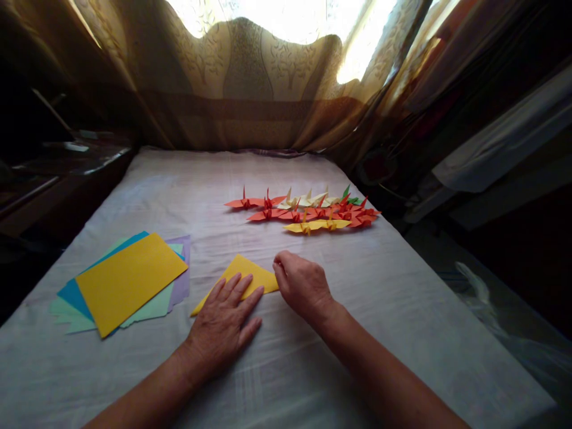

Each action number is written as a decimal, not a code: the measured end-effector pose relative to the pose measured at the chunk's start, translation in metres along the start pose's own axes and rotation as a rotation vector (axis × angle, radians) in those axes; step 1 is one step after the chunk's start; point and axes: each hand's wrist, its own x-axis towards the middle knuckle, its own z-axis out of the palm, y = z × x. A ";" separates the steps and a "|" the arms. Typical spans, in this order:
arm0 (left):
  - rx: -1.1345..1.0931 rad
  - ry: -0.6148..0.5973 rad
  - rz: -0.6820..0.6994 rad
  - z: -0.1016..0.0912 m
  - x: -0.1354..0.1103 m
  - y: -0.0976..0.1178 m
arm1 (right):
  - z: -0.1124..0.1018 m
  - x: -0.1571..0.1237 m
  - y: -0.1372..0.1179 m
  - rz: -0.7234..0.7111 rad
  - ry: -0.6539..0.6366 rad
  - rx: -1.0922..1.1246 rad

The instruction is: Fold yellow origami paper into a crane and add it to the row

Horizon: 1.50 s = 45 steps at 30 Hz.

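A yellow sheet folded into a triangle (243, 271) lies on the white cloth near me. My left hand (226, 322) rests flat on its near side, fingers stretched out and together, pressing it down. My right hand (301, 285) is curled at the triangle's right corner, fingertips pinched against the paper edge. Beyond them several folded paper cranes (308, 211) in orange, red, cream, yellow and green lie in rows.
A stack of coloured sheets (127, 280), yellow on top over blue, green and lilac, lies at the left on the cloth-covered table (402, 310). A patterned curtain (250, 83) hangs behind. Dark furniture stands left, clutter and a drop-off right.
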 end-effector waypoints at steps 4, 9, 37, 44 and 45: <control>-0.029 -0.012 -0.011 0.001 0.000 0.000 | 0.030 0.019 -0.006 -0.088 0.124 0.024; -0.087 -0.066 -0.058 -0.003 0.001 0.003 | 0.056 0.025 -0.003 0.020 0.058 -0.068; -0.095 -0.307 -0.060 -0.025 -0.032 -0.025 | 0.061 0.024 0.001 0.052 0.024 -0.088; -0.047 -0.307 -0.033 -0.037 -0.061 -0.048 | 0.060 0.024 0.001 0.059 0.024 -0.078; -0.040 -0.298 -0.029 -0.038 -0.064 -0.050 | 0.059 0.024 0.001 0.058 0.025 -0.075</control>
